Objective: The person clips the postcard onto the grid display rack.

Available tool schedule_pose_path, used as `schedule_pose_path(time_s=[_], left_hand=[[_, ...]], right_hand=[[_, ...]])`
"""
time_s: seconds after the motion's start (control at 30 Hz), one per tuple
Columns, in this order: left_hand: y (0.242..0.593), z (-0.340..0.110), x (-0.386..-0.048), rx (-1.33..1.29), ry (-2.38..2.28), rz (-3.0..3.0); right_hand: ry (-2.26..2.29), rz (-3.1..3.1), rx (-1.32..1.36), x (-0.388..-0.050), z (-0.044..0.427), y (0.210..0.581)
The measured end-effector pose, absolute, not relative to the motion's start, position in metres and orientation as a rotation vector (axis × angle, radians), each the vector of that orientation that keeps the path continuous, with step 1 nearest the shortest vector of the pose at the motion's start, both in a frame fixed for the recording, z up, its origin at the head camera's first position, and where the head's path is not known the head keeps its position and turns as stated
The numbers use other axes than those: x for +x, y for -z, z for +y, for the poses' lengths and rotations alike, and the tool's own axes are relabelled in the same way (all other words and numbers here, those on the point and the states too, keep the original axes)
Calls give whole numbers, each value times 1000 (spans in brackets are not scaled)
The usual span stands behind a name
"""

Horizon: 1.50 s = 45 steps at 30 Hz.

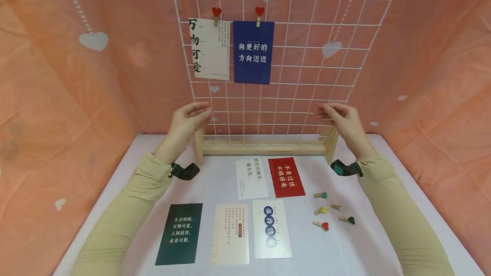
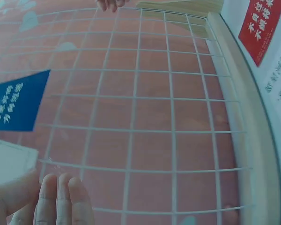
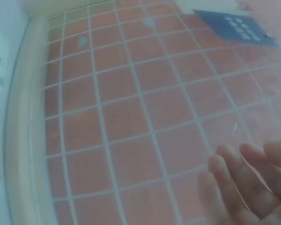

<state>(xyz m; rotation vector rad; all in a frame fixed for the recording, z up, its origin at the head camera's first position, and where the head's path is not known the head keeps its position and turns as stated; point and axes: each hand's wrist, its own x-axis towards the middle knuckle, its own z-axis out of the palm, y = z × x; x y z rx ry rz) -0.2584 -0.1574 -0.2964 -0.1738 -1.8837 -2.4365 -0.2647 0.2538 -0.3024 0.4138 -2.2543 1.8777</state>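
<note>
A white wire grid [image 1: 294,65] stands upright in a wooden base [image 1: 264,150]. Clipped near its top left are a cream card [image 1: 213,54] and a blue card [image 1: 253,71], each under a red heart clip. The left hand [image 1: 188,122] is raised before the grid's lower left, fingers relaxed and nothing in them; the left wrist view shows its fingers [image 2: 63,197] side by side. At the lower right, the right hand [image 1: 341,122] is raised likewise, and the right wrist view shows its loosely bent fingers [image 3: 243,183] holding nothing.
On the white table [image 1: 145,191] lie a white card [image 1: 251,184], a red card [image 1: 280,169], a green card [image 1: 179,250], a beige card [image 1: 226,250] and a card with blue circles [image 1: 284,242]. Several small heart clips [image 1: 320,211] lie at the right. Pink cloth [image 1: 115,76] hangs behind.
</note>
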Motion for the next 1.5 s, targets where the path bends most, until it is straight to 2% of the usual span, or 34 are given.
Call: schedule_pose_path(time_s=[0.5,0.7,0.9,1.13,1.27,1.4,1.5], left_hand=[[359,-178,-247,-44,2575,-1938],[379,-180,-246,0,2598,-2017],[402,-181,-247,-47,2556,-2182],[434,-170,-251,52,2582,-2304],[448,-166,-255,-36,2656,-2297],[452,-163,-259,-142,2660,-2299],[448,-157,-261,-90,2606,-2364]], right_hand=[[-2018,-2322,331,-235,291,360],[-1906,-2457,293,-224,302,383],[-1864,-2521,240,-217,309,396],[-1872,-2608,180,-208,318,415],[-1832,-2737,181,-202,323,424],[-1855,-2787,221,-198,324,431],[-1874,-2819,239,-196,324,436]])
